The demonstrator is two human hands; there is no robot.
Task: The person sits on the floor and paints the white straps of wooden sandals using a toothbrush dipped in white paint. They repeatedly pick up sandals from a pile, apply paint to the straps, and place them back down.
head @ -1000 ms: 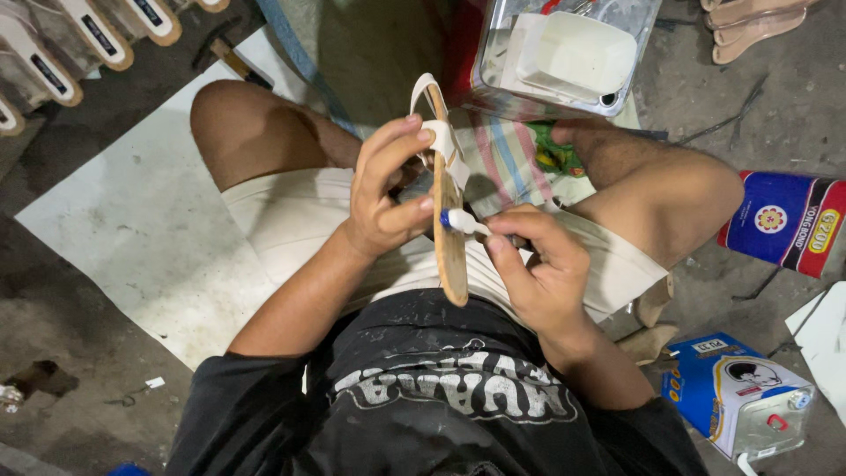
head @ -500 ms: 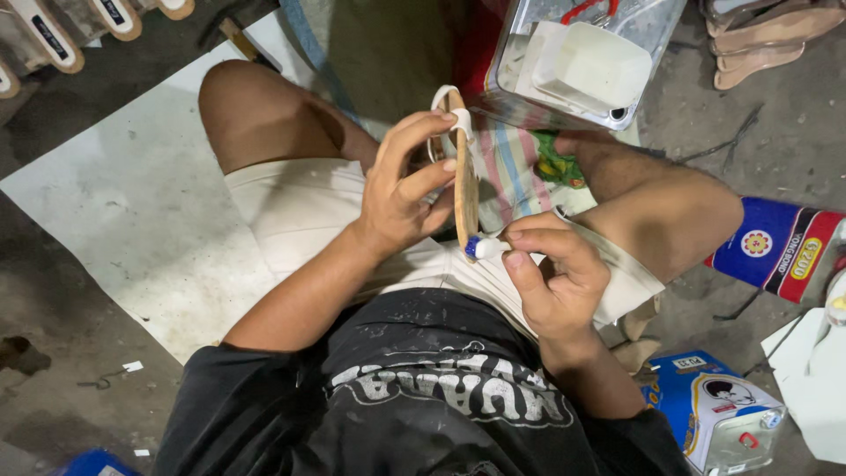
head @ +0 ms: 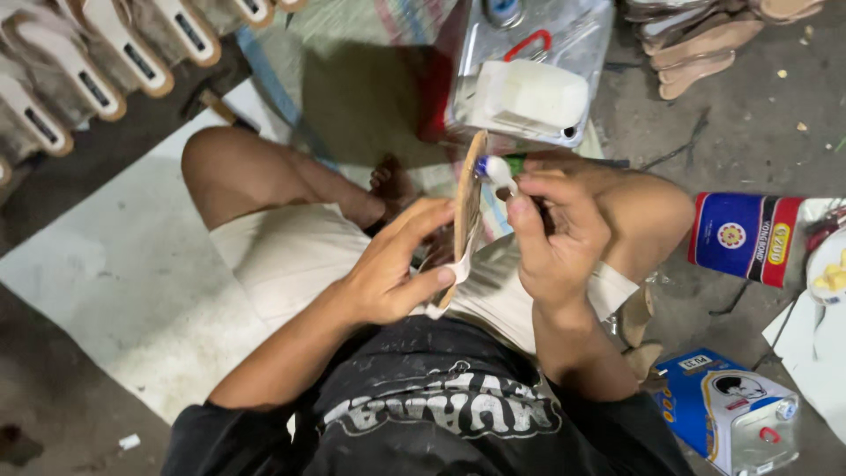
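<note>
Tan sandal sole stands edge-on at centre frame, left hand fingers clamped on its lower end; right hand fingers pinch a small brush against its upper edge. Loose grip there risks smearing.

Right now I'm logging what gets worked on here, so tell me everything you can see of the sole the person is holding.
The sole is a thin, flat, tan piece, seen almost edge-on and standing roughly upright over the person's lap. It looks like board or leather; which one is unclear. A pale strap or strip curls at its lower end. The left hand grips that lower part, thumb and fingers on either side. The right hand holds a small brush with a white tip at its upper edge.
</note>
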